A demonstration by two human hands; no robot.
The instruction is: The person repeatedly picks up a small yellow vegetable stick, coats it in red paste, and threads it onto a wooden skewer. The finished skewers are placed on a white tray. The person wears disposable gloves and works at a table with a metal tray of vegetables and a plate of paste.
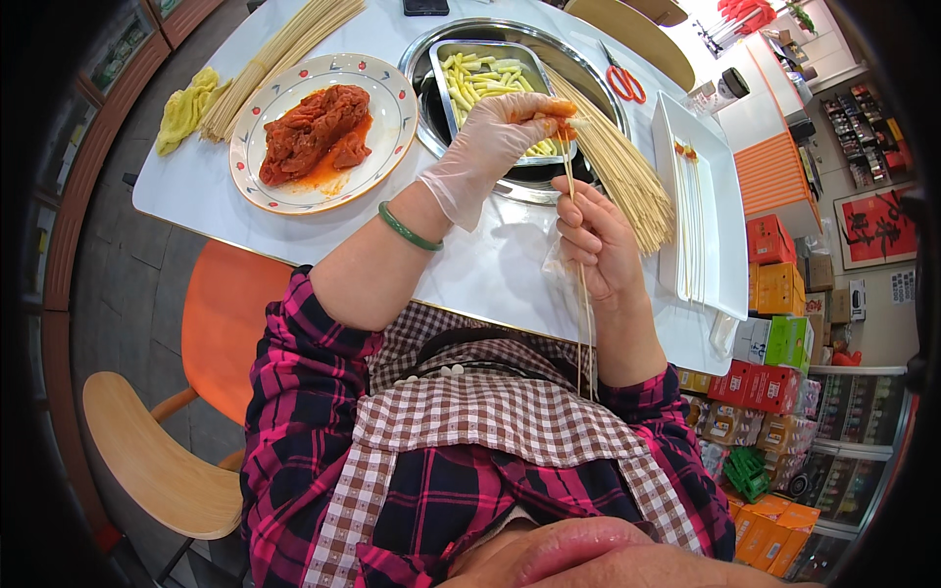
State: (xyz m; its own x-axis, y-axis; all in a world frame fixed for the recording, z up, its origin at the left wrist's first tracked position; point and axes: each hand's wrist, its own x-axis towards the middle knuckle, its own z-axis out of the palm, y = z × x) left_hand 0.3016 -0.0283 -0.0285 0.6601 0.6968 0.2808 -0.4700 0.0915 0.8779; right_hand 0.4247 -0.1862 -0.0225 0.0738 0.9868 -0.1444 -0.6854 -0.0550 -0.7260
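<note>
My left hand [500,140], in a clear plastic glove, pinches a small piece of red marinated meat [564,131] and a pale vegetable piece at the top of thin wooden skewers [579,272]. Lower down, my right hand [599,235] is bare and holds the skewers' shafts between thumb and fingers. A patterned plate [246,158] with red marinated meat [316,132] stands left of my hands. Behind them, a steel tray [435,55] of cut green-yellow vegetable pieces [481,77] sits in a round steel basin [415,55]. A bundle of skewers [625,176] lies across the basin's right rim.
A white tray [724,242] at the right holds several skewers with red meat at their tips. Red-handled scissors [625,82] lie beyond the basin. Another skewer bundle [272,62] and a yellow cloth [184,110] are at the left. An orange chair [220,323] stands by the table's near edge.
</note>
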